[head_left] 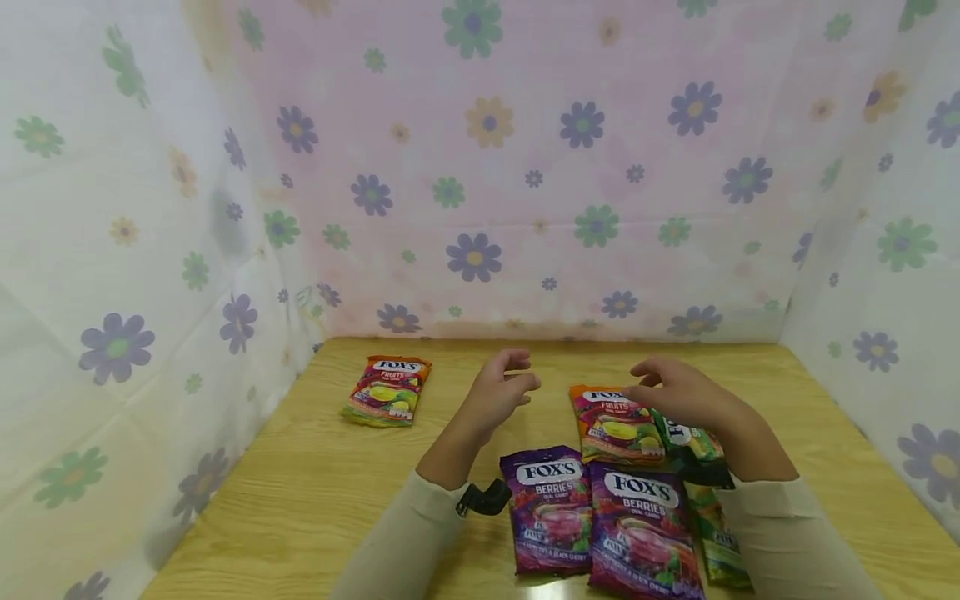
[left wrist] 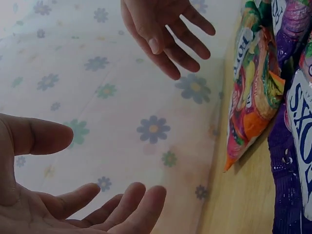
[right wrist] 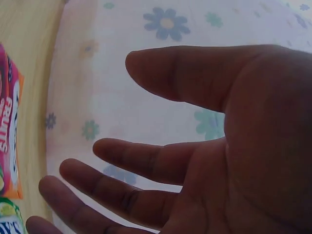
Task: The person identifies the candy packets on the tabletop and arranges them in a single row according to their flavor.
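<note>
My left hand (head_left: 498,392) hovers above the table with fingers relaxed and apart, holding nothing. The right hand (head_left: 678,392) is likewise raised, its loose fingers over the orange-topped Fox's Fruits candy bag (head_left: 617,429) without gripping it. Both wrist views show bare palms, the left hand (left wrist: 83,195) and the right hand (right wrist: 161,161). Below them lie two purple Fox's Berries candy bags, the left Berries bag (head_left: 551,512) and the right Berries bag (head_left: 643,533). Partly hidden by the right arm are a green candy bag (head_left: 693,437) and a yellow-green bag (head_left: 722,537).
Another Fox's Fruits candy bag (head_left: 386,392) lies alone at the far left of the wooden table (head_left: 300,492). Flower-patterned cloth (head_left: 525,200) encloses the table at the back and both sides. Each wrist carries a black strap (head_left: 486,497).
</note>
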Available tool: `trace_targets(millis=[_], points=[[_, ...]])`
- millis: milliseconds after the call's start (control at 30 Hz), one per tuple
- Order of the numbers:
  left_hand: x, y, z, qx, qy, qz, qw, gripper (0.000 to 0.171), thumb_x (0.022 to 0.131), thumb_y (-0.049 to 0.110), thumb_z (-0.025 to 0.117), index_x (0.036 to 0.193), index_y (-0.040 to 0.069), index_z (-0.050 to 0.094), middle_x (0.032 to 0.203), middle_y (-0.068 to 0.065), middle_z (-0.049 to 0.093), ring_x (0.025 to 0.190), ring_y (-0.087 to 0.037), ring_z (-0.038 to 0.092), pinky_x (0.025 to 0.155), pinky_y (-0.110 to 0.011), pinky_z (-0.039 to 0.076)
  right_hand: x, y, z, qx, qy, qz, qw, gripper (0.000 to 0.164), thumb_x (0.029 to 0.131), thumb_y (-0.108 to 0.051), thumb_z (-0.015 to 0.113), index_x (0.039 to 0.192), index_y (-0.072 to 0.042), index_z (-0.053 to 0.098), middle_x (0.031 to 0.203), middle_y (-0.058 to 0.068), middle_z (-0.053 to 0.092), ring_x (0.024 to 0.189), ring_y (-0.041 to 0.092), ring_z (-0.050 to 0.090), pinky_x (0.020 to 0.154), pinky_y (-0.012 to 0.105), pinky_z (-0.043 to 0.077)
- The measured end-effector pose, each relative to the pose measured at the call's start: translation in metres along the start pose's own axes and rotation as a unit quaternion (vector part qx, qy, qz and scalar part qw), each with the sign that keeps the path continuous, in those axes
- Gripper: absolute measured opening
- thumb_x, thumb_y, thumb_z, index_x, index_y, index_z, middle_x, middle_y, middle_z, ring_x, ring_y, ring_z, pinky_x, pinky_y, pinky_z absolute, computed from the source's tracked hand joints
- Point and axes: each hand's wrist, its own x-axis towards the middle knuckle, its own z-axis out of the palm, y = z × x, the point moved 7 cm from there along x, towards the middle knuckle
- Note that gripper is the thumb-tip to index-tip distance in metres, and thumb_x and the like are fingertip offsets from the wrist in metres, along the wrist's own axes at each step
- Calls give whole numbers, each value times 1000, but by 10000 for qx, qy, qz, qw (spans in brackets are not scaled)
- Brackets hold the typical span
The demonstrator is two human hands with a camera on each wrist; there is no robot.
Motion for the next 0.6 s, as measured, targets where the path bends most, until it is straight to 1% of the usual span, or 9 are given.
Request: trace_targets(millis=[67,167,233,300,400,500,600], points=[[0,-6,4,-143,-100,-188,9997,53,99,22,65,148,8,49,145,-15,50,126,-34,61,104,-50,55,-1,6,0,27,-85,107,9999,68,105,-45,58,148,6,47,146,33,51,126,47,57,94,56,57],[1,-15,9,-361,-224,-416,9982,54,99,21,66,148,7,48,145,-16,51,126,-33,62,102,-48,57,-1,14,-2,142,-176,246,9994,67,105,-44,57,148,7,46,147,33,50,124,45,60,89,52,59],[2,-19,13,-609,-339,-501,9963,54,101,20,64,149,4,46,146,-18,50,128,-35,60,102,-48,56,-1,18,-5,222,-225,340,9989,69,105,-46,57,149,6,45,147,34,51,120,44,62,84,49,61],[3,-23,16,-953,-452,-585,9927,53,103,19,62,150,2,44,146,-20,50,132,-38,57,102,-49,56,-1,22,-7,275,-241,425,9984,71,105,-47,57,149,6,45,147,34,50,118,43,63,81,47,62],[5,-30,22,-1492,-633,-736,9840,53,105,17,59,151,-1,41,143,-23,50,137,-44,51,103,-50,56,-1,27,-8,491,-364,481,9970,72,105,-47,57,150,8,44,148,35,49,119,44,63,81,49,63],[7,-39,26,-1974,-725,-981,9727,54,103,13,60,152,-1,41,138,-22,53,142,-46,46,105,-49,55,0,32,-8,736,-509,511,9947,72,105,-47,57,150,7,43,149,34,48,121,46,63,83,51,63],[9,-46,30,-2329,-789,-1161,9623,54,102,11,59,151,-3,41,138,-24,53,144,-47,43,109,-51,51,1,37,-8,836,-584,565,9932,74,105,-48,57,151,8,42,147,33,51,120,46,63,83,51,63]])
